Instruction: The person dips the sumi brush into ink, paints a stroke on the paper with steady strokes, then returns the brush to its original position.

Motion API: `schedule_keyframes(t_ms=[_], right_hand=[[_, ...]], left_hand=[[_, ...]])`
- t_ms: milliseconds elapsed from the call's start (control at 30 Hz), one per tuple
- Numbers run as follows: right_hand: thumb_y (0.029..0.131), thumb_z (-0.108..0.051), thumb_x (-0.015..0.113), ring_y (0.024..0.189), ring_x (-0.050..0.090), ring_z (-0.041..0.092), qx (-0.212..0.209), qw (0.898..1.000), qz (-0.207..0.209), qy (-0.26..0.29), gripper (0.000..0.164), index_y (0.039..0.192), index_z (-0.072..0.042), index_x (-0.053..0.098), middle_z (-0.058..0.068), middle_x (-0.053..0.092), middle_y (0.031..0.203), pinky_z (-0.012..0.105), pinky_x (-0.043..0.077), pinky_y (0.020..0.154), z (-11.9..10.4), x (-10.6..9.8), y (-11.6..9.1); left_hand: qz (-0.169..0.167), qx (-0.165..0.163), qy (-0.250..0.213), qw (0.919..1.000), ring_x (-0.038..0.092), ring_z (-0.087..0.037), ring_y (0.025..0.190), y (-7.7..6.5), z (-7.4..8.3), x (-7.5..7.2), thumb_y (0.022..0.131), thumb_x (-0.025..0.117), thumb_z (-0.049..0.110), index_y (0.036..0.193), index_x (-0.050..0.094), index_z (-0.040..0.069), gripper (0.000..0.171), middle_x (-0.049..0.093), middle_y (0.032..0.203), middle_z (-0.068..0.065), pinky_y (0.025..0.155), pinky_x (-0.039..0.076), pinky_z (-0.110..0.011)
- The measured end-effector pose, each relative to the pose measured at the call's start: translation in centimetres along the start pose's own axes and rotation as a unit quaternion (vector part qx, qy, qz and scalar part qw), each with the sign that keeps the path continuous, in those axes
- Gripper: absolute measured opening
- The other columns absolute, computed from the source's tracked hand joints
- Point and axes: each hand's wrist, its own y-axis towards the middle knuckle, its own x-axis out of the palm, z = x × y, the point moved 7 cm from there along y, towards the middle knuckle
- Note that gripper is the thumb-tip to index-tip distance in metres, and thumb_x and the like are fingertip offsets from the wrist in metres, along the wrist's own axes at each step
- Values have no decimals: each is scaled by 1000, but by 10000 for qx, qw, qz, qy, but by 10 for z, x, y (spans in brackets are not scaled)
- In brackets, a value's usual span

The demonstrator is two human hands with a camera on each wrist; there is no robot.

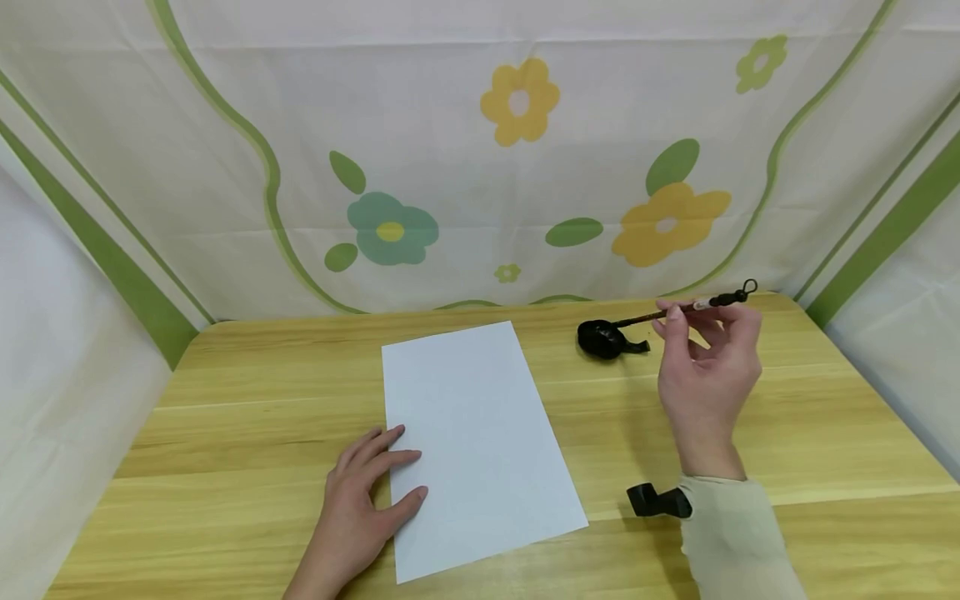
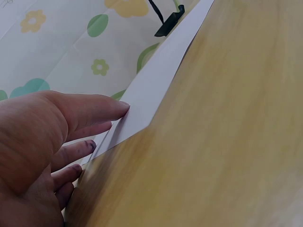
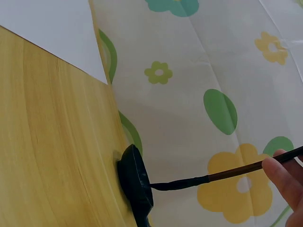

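Observation:
A blank white sheet of paper (image 1: 480, 450) lies on the wooden table, turned slightly. My left hand (image 1: 367, 492) rests at its left edge with fingers spread, the fingertips on the paper; dark smudges mark some of them in the left wrist view. My right hand (image 1: 708, 358) pinches a brown writing brush (image 1: 645, 317) by its handle. The dark brush tip (image 3: 165, 186) meets a black, gourd-shaped ink dish (image 1: 600, 340) with a short stem, at the back right of the table. Whether the tip touches ink inside cannot be made out.
A black angular rest-like block (image 1: 658, 501) lies beside the right sleeve (image 1: 738, 533), partly covered by it. A white cloth (image 1: 465, 167) with flower prints hangs behind the table's back edge and along both sides. Bare wooden tabletop (image 1: 240, 433) extends left of the paper.

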Motion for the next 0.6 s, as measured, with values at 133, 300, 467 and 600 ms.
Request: schedule_keyframes(t_ms=[133,300,467,600], right_hand=[[103,-1,67,102,79,15,38,9999,-133,-76,33,124,19,50,-1,69,108,21,64,84,0,4,-2],[103,-1,67,101,78,13,-55,9996,-59,-257,35,125,20,50,-1,71,108,18,63,82,0,3,-2],[102,-2,68,100,78,16,-43,9998,14,-191,35,124,19,51,-3,70,107,20,64,82,-1,1,0],[102,-2,68,101,78,14,34,9998,-22,-218,35,123,20,51,-4,70,106,19,64,82,-2,1,0]], left_hand=[[-5,-18,11,10000,41,-36,153,-1,-1,0,85,92,18,118,80,25,36,62,156,-2,115,25,-66],[-44,-83,19,10000,40,-36,154,-1,-1,0,85,92,19,118,80,25,36,62,157,-2,115,24,-67],[-47,-66,59,9999,40,-35,154,-1,-1,-1,85,91,19,119,80,25,36,61,158,-2,115,24,-66],[-54,-67,59,9999,40,-35,154,-1,0,-1,85,91,19,119,80,25,37,61,158,-2,115,25,-65]])
